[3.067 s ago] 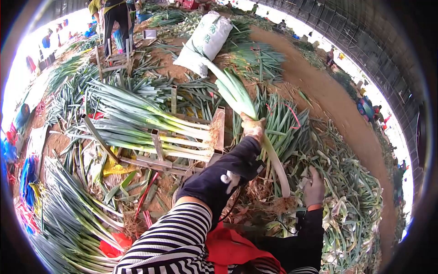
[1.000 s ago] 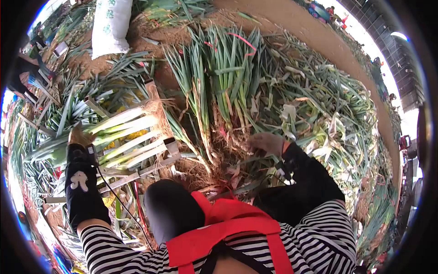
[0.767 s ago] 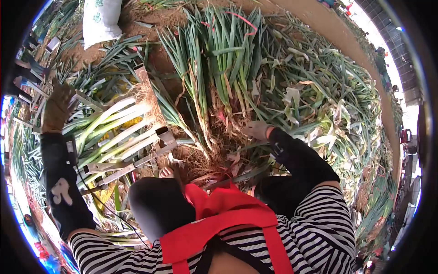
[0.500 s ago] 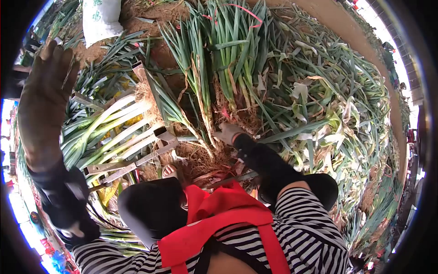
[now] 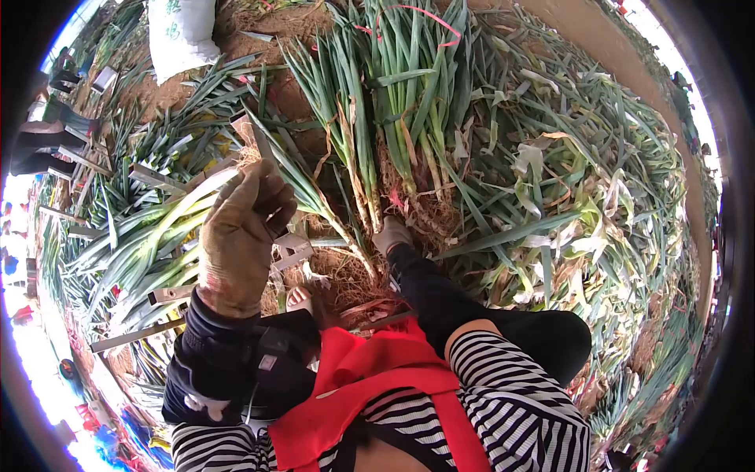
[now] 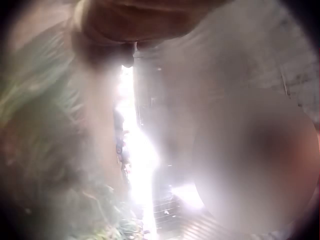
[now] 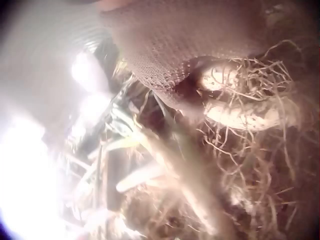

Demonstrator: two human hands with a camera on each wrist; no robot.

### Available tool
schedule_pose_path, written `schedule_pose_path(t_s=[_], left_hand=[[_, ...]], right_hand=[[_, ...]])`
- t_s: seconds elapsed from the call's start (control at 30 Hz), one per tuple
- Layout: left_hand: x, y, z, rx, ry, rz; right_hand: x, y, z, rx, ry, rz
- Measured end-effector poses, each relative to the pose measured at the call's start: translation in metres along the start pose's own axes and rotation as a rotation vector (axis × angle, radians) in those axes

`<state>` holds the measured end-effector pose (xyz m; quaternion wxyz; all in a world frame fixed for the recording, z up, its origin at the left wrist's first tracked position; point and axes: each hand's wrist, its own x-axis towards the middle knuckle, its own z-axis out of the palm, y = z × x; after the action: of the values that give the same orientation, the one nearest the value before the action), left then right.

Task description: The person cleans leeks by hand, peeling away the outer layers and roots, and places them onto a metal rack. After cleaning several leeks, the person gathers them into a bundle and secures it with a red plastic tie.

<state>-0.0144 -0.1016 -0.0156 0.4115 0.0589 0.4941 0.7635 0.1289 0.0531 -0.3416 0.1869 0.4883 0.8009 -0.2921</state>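
Gloved left hand (image 5: pixel 236 252) is raised in front of the rack of trimmed leeks (image 5: pixel 177 208), fingers bent and nothing visible in them; its blurred underside (image 6: pixel 145 20) fills the top of the left wrist view. Lower down, the gloved right hand (image 5: pixel 392 234) grips the root end of leeks (image 5: pixel 358 173) that stand beside a larger bunch (image 5: pixel 413 86). In the right wrist view the knitted glove (image 7: pixel 185 40) wraps round pale stalk bases (image 7: pixel 245 114) with stringy roots hanging from them. How many stalks it holds, I cannot tell.
Metal rack bars (image 5: pixel 295 250) lie left of the knees. Loose leaves (image 5: pixel 582 212) are heaped on the right. A white sack (image 5: pixel 182 35) stands at the upper left, with a person (image 5: pixel 55 126) at the left edge. A sandalled foot (image 5: pixel 299 297) shows between the rack and the roots.
Since the first frame, the left hand has let go of a large leek, gone over the rack, risen, and swung back right. The right hand has moved left onto the smaller leeks.
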Motion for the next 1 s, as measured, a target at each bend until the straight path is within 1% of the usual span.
schedule_pose_path(t_s=[0.03,0.1,0.13,0.17,0.2,0.23,0.27,0.3,0.33,0.37,0.4,0.43,0.5,0.53,0.57,0.63,0.7,0.73,0.77,0.8,0.83,0.87,0.9,0.93,0.97,1.0], left_hand=[[0.002,0.001,0.0,0.06,-0.02,0.075],[0.003,0.001,0.0,0.091,-0.028,0.124],[0.004,0.001,0.001,0.092,-0.049,0.112],[0.006,0.001,0.001,0.094,-0.072,0.1],[0.007,0.0,0.002,0.123,-0.086,0.091],[0.01,-0.002,0.002,0.152,-0.1,0.086],[0.012,-0.003,0.002,0.177,-0.094,0.066],[0.013,-0.006,0.002,0.204,-0.088,0.045],[0.016,-0.009,0.001,0.22,-0.094,0.036],[0.019,-0.012,0.001,0.239,-0.089,0.028],[0.022,-0.015,0.001,0.265,-0.103,0.015],[0.025,-0.019,0.0,0.291,-0.117,0.003],[0.03,-0.029,0.004,0.267,-0.138,-0.023],[0.03,-0.032,0.01,0.279,-0.141,-0.035],[0.03,-0.035,0.017,0.292,-0.146,-0.046],[0.036,-0.047,0.027,0.268,-0.167,-0.05],[0.058,-0.065,0.031,0.24,-0.245,-0.019],[0.051,-0.06,0.043,0.242,-0.22,0.008],[0.042,-0.057,0.057,0.167,-0.19,0.026],[0.037,-0.054,0.067,0.137,-0.205,0.016],[0.032,-0.051,0.074,0.109,-0.217,0.002],[0.028,-0.047,0.078,0.121,-0.223,-0.075],[0.037,-0.055,0.078,0.121,-0.224,-0.071],[0.057,-0.073,0.076,0.016,-0.24,-0.153],[0.066,-0.083,0.074,-0.087,-0.254,-0.237],[0.062,-0.084,0.078,-0.272,-0.379,-0.226]], right_hand=[[-0.003,0.002,-0.002,0.107,0.057,0.024],[-0.006,0.009,-0.023,0.396,-0.034,0.122],[0.0,0.018,-0.029,0.316,-0.056,-0.006],[0.006,0.027,-0.035,0.034,-0.076,-0.294],[0.005,0.028,-0.047,-0.352,-0.039,-0.599],[0.005,0.03,-0.062,-0.565,0.023,-0.822],[-0.001,0.039,-0.078,-0.323,-0.048,-0.751],[0.008,0.044,-0.086,0.071,-0.09,-0.718],[-0.002,0.036,-0.108,0.468,-0.128,-0.704],[-0.017,0.032,-0.132,1.089,-0.384,-0.306],[-0.064,0.015,-0.169,1.164,-0.369,-0.472],[-0.091,0.007,-0.194,1.229,-0.3,-0.409],[-0.118,0.013,-0.229,1.286,-0.313,-0.423],[-0.141,0.006,-0.247,1.297,-0.319,-0.496],[-0.17,0.003,-0.263,1.295,-0.268,-0.456],[-0.209,0.013,-0.284,1.251,-0.348,-0.55],[-0.262,0.015,-0.294,1.069,-0.288,-0.664],[-0.28,0.017,-0.29,0.994,-0.235,-0.791],[-0.293,0.024,-0.282,0.857,-0.166,-0.826],[-0.307,0.032,-0.274,0.721,-0.094,-0.855],[-0.32,0.033,-0.264,0.657,-0.058,-0.843],[-0.333,0.034,-0.255,0.593,-0.024,-0.83],[-0.337,0.04,-0.244,0.514,-0.001,-0.818],[-0.339,0.044,-0.236,0.437,0.021,-0.804],[-0.339,0.048,-0.226,0.44,0.021,-0.804],[-0.335,0.051,-0.218,0.315,0.003,-0.775]])
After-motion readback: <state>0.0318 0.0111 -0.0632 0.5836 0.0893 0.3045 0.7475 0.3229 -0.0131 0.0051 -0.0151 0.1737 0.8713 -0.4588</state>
